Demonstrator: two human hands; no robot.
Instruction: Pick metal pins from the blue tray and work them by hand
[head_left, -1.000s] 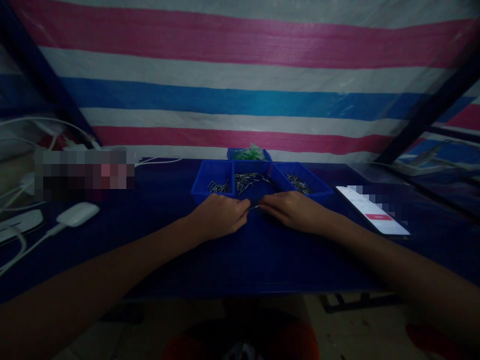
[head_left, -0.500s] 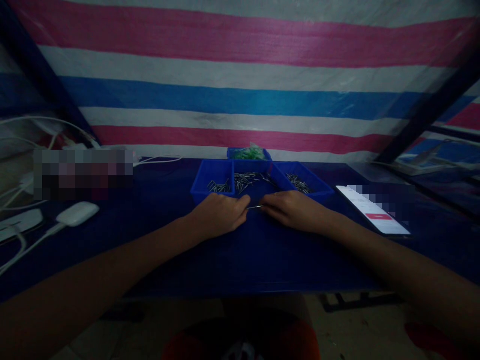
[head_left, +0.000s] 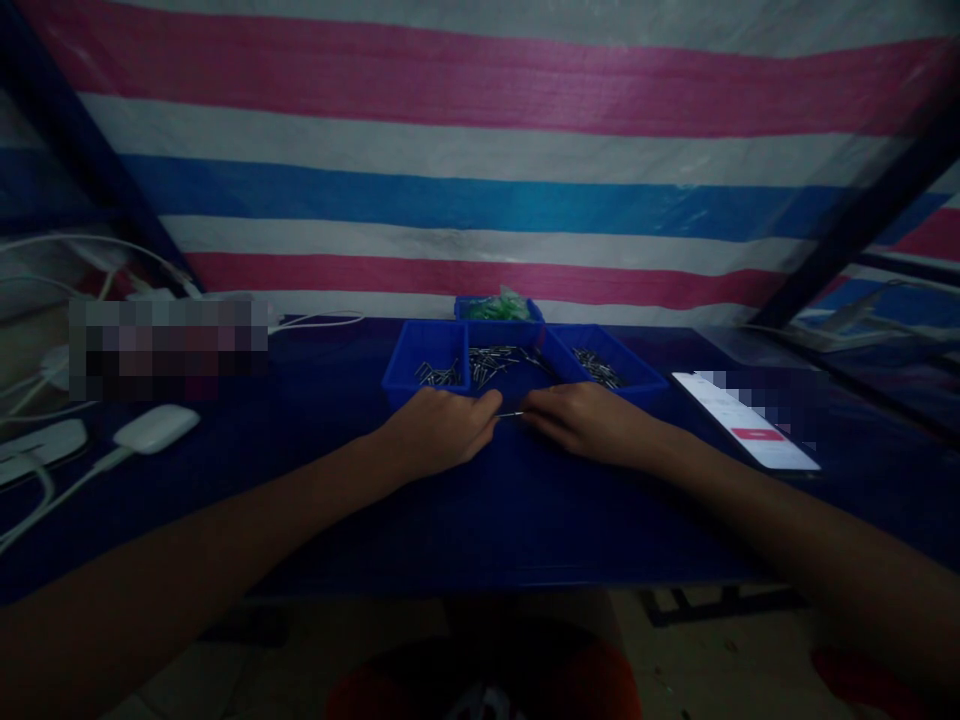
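Observation:
Between my two hands, low over the blue table [head_left: 495, 520], runs a thin metal pin [head_left: 511, 414]. My left hand [head_left: 444, 425] pinches its left end, and my right hand [head_left: 579, 415] grips the right end; the fingertips hide both ends. Just beyond the hands lies a loose pile of small metal pins [head_left: 491, 362]. A blue bin [head_left: 427, 345] on the left holds more slim metal pieces [head_left: 440, 374]. Another blue bin [head_left: 634, 365], set at an angle on the right, also contains metal pins [head_left: 596, 367].
Behind the pile stands a blue bin [head_left: 461, 309] with a green-and-clear plastic bag [head_left: 504, 304]. A lit phone [head_left: 739, 425] lies at right. White cables and a white charger [head_left: 157, 429] are at left. A striped tarp [head_left: 480, 200] hangs behind the table.

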